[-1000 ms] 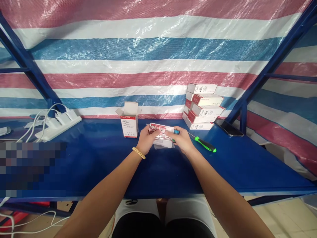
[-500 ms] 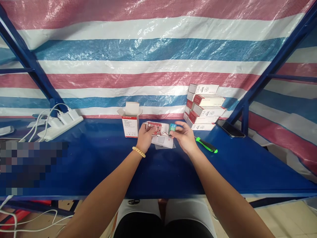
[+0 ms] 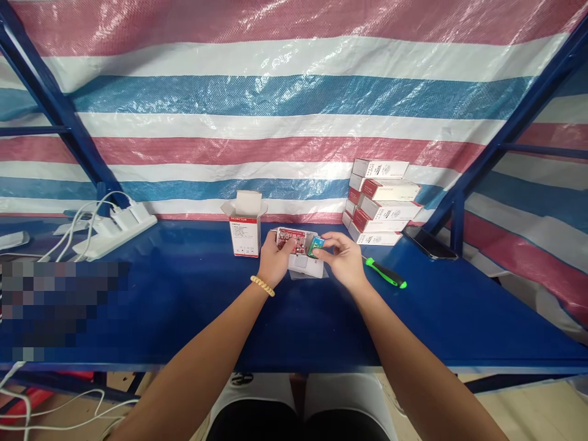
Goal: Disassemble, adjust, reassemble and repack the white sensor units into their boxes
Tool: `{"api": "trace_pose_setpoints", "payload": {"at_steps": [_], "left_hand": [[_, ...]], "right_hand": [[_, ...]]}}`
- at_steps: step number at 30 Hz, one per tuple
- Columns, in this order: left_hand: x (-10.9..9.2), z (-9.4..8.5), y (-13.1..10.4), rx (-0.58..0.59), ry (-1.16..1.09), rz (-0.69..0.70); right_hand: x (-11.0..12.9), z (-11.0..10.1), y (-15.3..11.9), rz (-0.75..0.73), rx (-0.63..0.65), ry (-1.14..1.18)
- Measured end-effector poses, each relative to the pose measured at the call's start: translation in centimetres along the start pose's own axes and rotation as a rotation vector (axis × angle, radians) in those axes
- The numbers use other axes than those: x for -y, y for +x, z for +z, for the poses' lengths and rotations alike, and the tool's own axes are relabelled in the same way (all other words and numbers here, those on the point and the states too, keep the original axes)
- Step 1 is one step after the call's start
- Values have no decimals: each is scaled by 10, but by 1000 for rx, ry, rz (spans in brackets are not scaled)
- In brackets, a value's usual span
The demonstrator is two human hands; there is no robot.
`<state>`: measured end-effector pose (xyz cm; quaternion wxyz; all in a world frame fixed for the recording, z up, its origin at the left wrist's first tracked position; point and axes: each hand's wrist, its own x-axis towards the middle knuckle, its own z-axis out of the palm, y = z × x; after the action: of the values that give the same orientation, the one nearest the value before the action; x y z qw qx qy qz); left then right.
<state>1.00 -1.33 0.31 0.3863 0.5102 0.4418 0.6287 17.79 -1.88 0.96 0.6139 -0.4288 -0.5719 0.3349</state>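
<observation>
Over a blue tabletop [image 3: 303, 324], the left hand [image 3: 272, 262] grips a red circuit board [image 3: 300, 235] at the white plastic housing [image 3: 310, 266], thumb across the board's face, while the right hand [image 3: 343, 260] pinches a small blue-green module [image 3: 316, 245] between thumb and fingers at the board's right-hand end. A clear plastic sheet [image 3: 309, 276] pokes out beneath the housing.

The module could slip from that narrow fingertip hold, and a tilt of the wrist might knock it against the housing's rim. Heavy thumb pressure could bend or mark the board's components. Any lead linking board and module would be strained if the hands pulled apart; whether one joins them is too small to tell. The loose sheet could let the housing skid if it were pressed down.

Just beyond the right hand lies a green-and-black screwdriver [image 3: 386, 274], liable to roll if a wrist brushes it. Across from the left hand stands an open "DETECTOR" carton [image 3: 245, 237], flaps up, near enough for the knuckles to topple it.

Farther off, stacked detector cartons [image 3: 382, 210] hem in the right side beside a dark smartphone [image 3: 430, 243]; a loaded white power strip [image 3: 117, 234] sits far left, before a striped tarpaulin [image 3: 294, 147].
</observation>
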Motion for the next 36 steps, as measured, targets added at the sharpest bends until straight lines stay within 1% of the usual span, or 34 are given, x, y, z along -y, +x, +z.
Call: {"api": "trace_pose_setpoints", "payload": {"at_steps": [4, 7, 10, 13, 15, 18, 20, 23, 28, 33, 36], "left_hand": [[2, 1, 0, 50, -124, -26], [4, 1, 1, 68, -192, -40], [3, 1, 1, 65, -217, -62], [1, 1, 0, 42, -228, -68], [0, 1, -1, 30, -218, -58], [-2, 2, -2, 40, -175, -38], [-2, 2, -3, 57, -135, -15], [-2, 2, -3, 68, -92, 14], [0, 2, -2, 27, -46, 22], [2, 3, -4, 47, 16, 51], [3, 4, -7, 61, 72, 104]], "right_hand": [[-3, -3, 1, -150, -25, -194], [-4, -4, 0, -177, 57, -188], [-6, -1, -3, -119, 149, -102], [-8, 3, -4, 6, 227, 38], [-8, 5, -3, 97, 254, 130], [-8, 4, -2, 186, 226, 205], [-7, 3, -1, 202, 207, 223], [-6, 3, -3, 166, 191, 203], [-8, 6, -3, 95, 148, 144], [-12, 6, 0, 140, 101, 150], [-11, 6, 0, 160, 93, 178]]}}
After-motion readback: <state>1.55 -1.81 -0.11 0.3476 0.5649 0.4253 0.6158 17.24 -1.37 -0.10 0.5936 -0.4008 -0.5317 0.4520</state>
